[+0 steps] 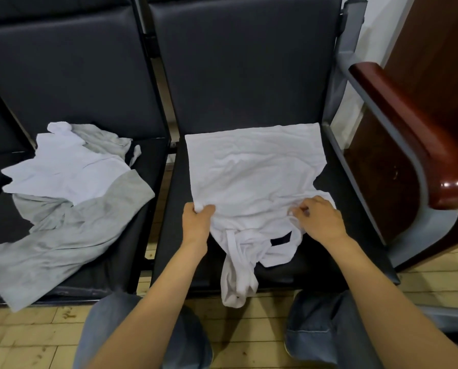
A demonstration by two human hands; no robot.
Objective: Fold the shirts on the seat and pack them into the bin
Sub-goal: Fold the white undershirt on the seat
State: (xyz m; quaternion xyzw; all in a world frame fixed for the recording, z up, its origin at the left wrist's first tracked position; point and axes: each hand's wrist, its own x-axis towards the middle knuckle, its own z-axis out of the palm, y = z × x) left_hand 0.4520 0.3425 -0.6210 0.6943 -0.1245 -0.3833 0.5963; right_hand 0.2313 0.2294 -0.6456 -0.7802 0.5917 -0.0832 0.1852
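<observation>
The white shirt (254, 166) lies spread on the right-hand seat (355, 235), its near end spilling over the front edge, the left hand (196, 222) gripping its left side with curled fingers and the right hand (321, 217) pinching its right.

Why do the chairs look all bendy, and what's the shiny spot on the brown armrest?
Head view: the wide-angle lens bends the seat backs; the spot on the wooden armrest is glare off its polish; the white shirt looks sharp, evenly lit.
</observation>
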